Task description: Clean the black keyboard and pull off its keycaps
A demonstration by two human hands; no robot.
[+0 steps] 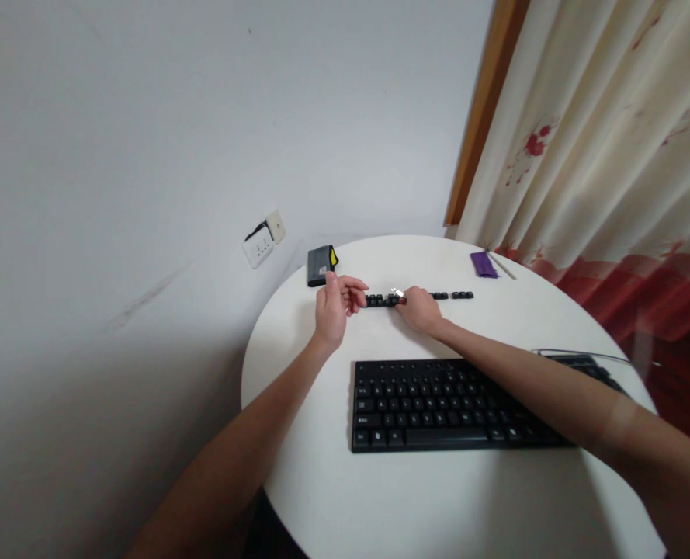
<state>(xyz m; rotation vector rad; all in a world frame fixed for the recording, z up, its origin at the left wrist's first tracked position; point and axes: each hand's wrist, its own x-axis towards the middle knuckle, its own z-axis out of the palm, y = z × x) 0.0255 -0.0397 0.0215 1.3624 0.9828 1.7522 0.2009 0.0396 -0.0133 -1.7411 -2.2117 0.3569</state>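
Observation:
A row of loose black keycaps (pixel 438 296) lies across the far part of the round white table (pixel 321 481). My right hand (pixel 419 308) rests on the middle of that row, fingers closed in a pinch around a small whitish tool I cannot make out clearly. My left hand (pixel 334 304) hovers just left of the row's end, fingers curled and pinched together; whether it holds a keycap is hidden. A black keyboard (pixel 438 404) lies nearer to me, partly under my right forearm.
A grey pouch with a yellow tab (pixel 320 265) sits at the table's far left edge by the wall. A purple cloth (pixel 484 264) and a thin stick (pixel 501 267) lie at the far right. A wall socket (pixel 261 242) and a curtain (pixel 606 155) flank the table.

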